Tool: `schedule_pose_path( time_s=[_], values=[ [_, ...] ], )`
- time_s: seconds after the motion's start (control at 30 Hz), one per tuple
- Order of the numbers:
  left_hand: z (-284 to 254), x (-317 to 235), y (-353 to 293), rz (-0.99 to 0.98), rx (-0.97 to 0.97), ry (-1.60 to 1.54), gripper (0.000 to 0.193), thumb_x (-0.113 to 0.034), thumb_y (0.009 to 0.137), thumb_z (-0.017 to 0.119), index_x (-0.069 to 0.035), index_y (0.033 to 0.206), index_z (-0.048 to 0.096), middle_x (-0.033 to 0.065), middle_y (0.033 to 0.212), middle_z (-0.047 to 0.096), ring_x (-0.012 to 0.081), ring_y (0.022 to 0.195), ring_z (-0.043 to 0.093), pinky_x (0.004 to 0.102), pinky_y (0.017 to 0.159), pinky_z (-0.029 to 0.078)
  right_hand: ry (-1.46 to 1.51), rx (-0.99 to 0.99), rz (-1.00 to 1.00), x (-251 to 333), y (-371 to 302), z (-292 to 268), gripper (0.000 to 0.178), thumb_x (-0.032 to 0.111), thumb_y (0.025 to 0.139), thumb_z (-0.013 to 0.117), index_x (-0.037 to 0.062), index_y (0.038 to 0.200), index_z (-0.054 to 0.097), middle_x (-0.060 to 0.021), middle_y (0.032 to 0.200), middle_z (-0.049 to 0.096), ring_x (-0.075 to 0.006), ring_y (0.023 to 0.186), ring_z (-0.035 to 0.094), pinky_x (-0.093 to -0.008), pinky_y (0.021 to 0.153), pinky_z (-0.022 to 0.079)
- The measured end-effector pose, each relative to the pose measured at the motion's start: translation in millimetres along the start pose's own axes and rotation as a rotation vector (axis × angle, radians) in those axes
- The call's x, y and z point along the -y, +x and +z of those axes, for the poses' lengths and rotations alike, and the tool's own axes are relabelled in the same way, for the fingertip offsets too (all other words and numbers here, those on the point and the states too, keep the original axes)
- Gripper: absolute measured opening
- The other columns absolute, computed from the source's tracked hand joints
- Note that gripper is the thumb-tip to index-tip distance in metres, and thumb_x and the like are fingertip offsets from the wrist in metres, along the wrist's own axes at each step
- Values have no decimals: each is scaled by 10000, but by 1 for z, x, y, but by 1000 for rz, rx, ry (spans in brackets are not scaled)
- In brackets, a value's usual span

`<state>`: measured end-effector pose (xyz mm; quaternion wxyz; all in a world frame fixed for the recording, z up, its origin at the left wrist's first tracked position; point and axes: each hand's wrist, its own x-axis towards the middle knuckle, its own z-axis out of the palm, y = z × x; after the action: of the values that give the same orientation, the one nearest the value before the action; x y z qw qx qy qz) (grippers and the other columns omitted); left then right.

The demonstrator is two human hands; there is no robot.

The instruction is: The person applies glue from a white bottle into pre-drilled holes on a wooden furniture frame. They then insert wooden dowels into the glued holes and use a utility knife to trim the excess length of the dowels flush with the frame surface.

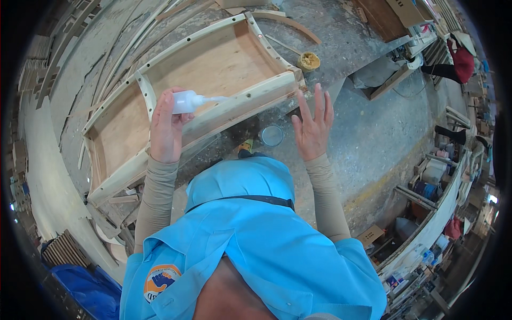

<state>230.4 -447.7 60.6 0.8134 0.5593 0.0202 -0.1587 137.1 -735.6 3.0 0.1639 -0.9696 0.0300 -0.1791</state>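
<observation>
My left hand (167, 130) grips a white squeeze bottle (185, 102), fingers and thumb closed around its body; the grip presumably leaves the tapered nozzle (212, 99) unobstructed. The bottle lies nearly horizontal at the centre left of the frame, nozzle directed right, over the front rail (266, 89) of a curved wooden framework (145, 92); whether the tip touches the wood, I cannot tell. My right hand (313, 130) is open, fingers spread, and holds nothing; it is raised just beside the framework's right end, apparently kept off the work surface. The framework spans the upper left to upper centre, its rails enclosing a plywood panel (213, 60) and its front rail facing my body, which probably keeps that edge within reach of both hands. A yellow tub (309, 62) stands just beyond the right end, likely placed there for access, with a thin stick (283, 45) extending from it toward the upper left. Lateral room is greatest at right, where the concrete floor (368, 149) extends toward the shelving (421, 197). Clearance is tighter below the front rail: a round container (272, 136) stands near my shoe (245, 146), between my body and the framework.
</observation>
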Motion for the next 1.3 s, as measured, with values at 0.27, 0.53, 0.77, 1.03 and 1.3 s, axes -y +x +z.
schedule_pose_path(
  time_s=[0.27,0.53,0.77,1.03,1.3],
  values=[
    [-1,1,0,8,-9,13,325,-343,968,451,-53,1083,539,44,941,595,95,750,479,249,704,423,-33,-20,-3,4,13,4,517,271,872,531,254,1378,422,-92,1498,230,-365,1351,208,-518,1072,199],
    [3,2,-2,42,-20,34,349,-353,973,433,-35,1080,529,36,864,564,95,700,463,255,687,416,-27,-8,59,12,11,8,650,324,861,542,129,1434,305,-68,1510,211,-362,1364,182,-539,1072,183],
    [10,1,-2,58,-69,92,382,-375,979,412,-20,1070,522,14,764,512,95,665,452,266,662,403,-92,29,65,17,18,8,652,359,861,547,155,1433,309,-28,1517,199,-354,1373,160,-570,1060,184],
    [10,3,-2,62,-80,101,377,-369,980,409,-21,1072,520,12,754,508,94,664,456,266,676,412,-33,-9,12,10,33,-3,560,400,870,531,295,1398,378,-35,1522,191,-366,1376,149,-601,1054,160],
    [6,2,-3,52,-55,47,332,-342,974,435,-43,1078,533,34,893,578,87,712,450,248,701,414,-143,60,-17,3,19,-1,531,406,882,506,306,1391,393,-32,1525,185,-356,1384,129,-597,1061,150]
  ],
)
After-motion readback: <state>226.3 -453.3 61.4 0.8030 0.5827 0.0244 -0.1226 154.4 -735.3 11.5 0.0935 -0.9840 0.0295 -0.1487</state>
